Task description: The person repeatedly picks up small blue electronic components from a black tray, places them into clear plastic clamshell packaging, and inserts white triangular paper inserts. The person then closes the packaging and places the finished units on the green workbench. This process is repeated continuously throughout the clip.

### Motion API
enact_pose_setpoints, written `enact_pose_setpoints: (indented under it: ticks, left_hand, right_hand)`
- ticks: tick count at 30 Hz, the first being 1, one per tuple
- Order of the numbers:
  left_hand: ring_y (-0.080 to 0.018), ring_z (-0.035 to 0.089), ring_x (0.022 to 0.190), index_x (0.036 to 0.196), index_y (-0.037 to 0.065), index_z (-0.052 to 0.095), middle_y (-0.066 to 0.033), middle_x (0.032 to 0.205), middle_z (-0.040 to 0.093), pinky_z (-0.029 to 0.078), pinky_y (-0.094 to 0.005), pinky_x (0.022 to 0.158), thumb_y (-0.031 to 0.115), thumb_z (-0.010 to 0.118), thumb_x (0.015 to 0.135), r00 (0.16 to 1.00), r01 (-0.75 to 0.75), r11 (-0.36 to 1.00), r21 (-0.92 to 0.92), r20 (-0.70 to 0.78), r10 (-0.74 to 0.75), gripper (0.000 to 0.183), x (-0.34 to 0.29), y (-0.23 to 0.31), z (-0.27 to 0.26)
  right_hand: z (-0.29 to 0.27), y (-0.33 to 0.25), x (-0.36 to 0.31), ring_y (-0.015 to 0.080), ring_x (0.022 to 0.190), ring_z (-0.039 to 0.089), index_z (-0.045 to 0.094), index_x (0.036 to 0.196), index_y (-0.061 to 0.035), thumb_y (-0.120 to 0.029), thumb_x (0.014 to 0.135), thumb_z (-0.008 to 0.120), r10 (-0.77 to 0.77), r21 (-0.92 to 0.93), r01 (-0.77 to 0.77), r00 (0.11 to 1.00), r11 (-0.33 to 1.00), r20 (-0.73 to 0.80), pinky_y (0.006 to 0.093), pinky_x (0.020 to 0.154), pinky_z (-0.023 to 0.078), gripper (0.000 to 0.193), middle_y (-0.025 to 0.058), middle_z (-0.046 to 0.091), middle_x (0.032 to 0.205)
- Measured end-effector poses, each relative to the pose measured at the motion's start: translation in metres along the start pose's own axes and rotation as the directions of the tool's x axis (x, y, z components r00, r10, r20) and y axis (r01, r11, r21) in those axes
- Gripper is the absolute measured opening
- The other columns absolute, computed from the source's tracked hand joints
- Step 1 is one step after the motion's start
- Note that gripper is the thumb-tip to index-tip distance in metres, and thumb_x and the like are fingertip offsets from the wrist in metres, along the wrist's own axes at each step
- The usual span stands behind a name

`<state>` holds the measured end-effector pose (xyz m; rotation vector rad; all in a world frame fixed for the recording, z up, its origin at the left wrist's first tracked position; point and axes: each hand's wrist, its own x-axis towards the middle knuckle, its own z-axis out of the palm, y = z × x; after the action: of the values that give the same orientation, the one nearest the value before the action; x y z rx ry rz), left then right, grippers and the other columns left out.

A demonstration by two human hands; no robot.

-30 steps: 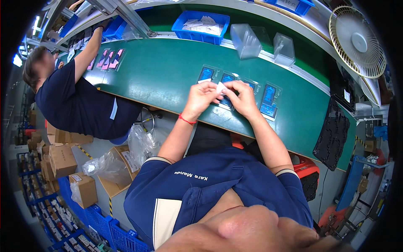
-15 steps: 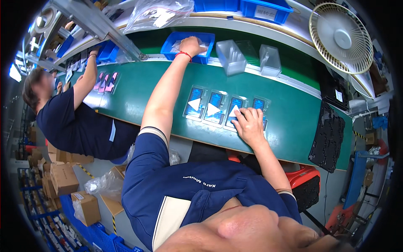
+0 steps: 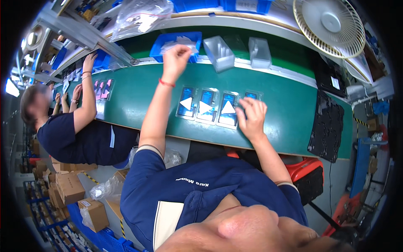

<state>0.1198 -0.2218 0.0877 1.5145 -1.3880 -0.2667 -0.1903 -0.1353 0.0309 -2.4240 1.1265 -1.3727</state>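
My left hand (image 3: 175, 64) is raised just in front of a blue bin (image 3: 156, 51) holding white pieces (image 3: 170, 47). Its fingertips are pinched together; what they hold, if anything, cannot be made out. Three flat, clear packs with dark-blue rectangles stand in a row on the green table: the left pack (image 3: 186, 113), the middle pack (image 3: 206, 116) and the right pack (image 3: 227, 122). Each has a white triangle on it. My right hand (image 3: 253, 121) hovers over a fourth pack (image 3: 251, 95), mostly hidden beneath it. Its fingers are bent and apart, with nothing visible in them.
Clear plastic boxes (image 3: 218, 54) stand behind the packs. Stacked black trays (image 3: 325, 126) lie at the table's right end, below a white fan (image 3: 330, 25). At the left, a co-worker (image 3: 79, 134) works beside several pink-and-black packs (image 3: 103, 89). A red chair (image 3: 303, 169) is under the table edge.
My left hand has come out of the blue bin, back toward me, and its fingers now pinch. My right hand has lifted off the third pack's side, its fingers raised. The view has shifted slightly.
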Motion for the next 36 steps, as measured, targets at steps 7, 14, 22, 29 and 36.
enact_pose_setpoints:
  ticks: [7,14,22,29,36]
  left_hand:
    - [-0.0231,0.062,0.086,0.077,0.008,0.063,-0.0067,0.083,0.064,0.048,-0.0382,0.079,0.007,0.063,0.072,0.738,-0.670,0.723,0.170,0.262,0.622,0.006,-0.160,0.089,0.105]
    - [-0.0348,0.048,0.121,0.117,0.007,0.064,-0.0166,0.125,0.057,0.036,-0.0531,0.100,0.033,0.070,0.082,0.843,-0.508,0.801,0.316,0.373,0.388,0.044,-0.184,0.084,0.082]
    - [-0.0497,0.013,0.143,0.147,0.026,0.038,-0.0280,0.153,0.023,0.006,-0.0750,0.105,0.070,0.056,0.081,0.938,0.122,0.647,0.753,0.126,-0.323,0.082,-0.179,0.023,0.013]
    - [-0.0404,0.024,0.142,0.144,0.034,0.042,-0.0176,0.153,0.031,0.015,-0.0749,0.102,0.069,0.052,0.084,0.949,0.189,0.492,0.850,-0.028,-0.315,0.070,-0.132,-0.120,-0.118]
    - [-0.0369,0.028,0.142,0.146,0.032,0.040,-0.0192,0.153,0.031,0.015,-0.0696,0.107,0.067,0.051,0.087,0.912,0.283,0.471,0.836,-0.083,-0.402,0.069,-0.106,-0.175,-0.208]
  right_hand:
    - [-0.030,0.042,-0.004,0.0280,0.099,0.058,0.069,0.097,-0.0052,-0.013,0.084,0.069,0.271,0.013,-0.273,0.945,0.962,-0.185,0.0377,0.088,0.042,0.015,0.0121,0.064,0.102]
    - [-0.063,0.038,-0.029,0.0434,0.135,0.032,0.048,0.141,-0.0182,-0.038,0.077,0.076,0.099,-0.015,-0.100,0.931,0.995,0.352,0.0478,0.111,0.031,0.072,0.0200,0.026,0.152]
    - [0.011,-0.004,-0.026,0.0538,0.141,0.012,0.042,0.145,-0.0336,-0.063,0.081,0.060,-0.127,-0.057,0.215,0.746,0.975,0.654,0.0724,0.107,0.011,0.073,0.0184,0.023,0.156]
    - [0.149,-0.089,0.026,0.0536,0.142,0.011,0.039,0.147,-0.0297,-0.062,0.082,0.059,-0.295,0.155,0.253,0.752,0.955,0.589,0.0696,0.110,0.010,0.075,0.0226,0.022,0.156]
    - [0.106,-0.043,0.036,0.0451,0.129,0.039,0.053,0.131,-0.0115,-0.039,0.076,0.075,-0.260,0.124,0.231,0.891,0.965,0.371,0.0553,0.107,0.030,0.066,0.0257,0.041,0.138]
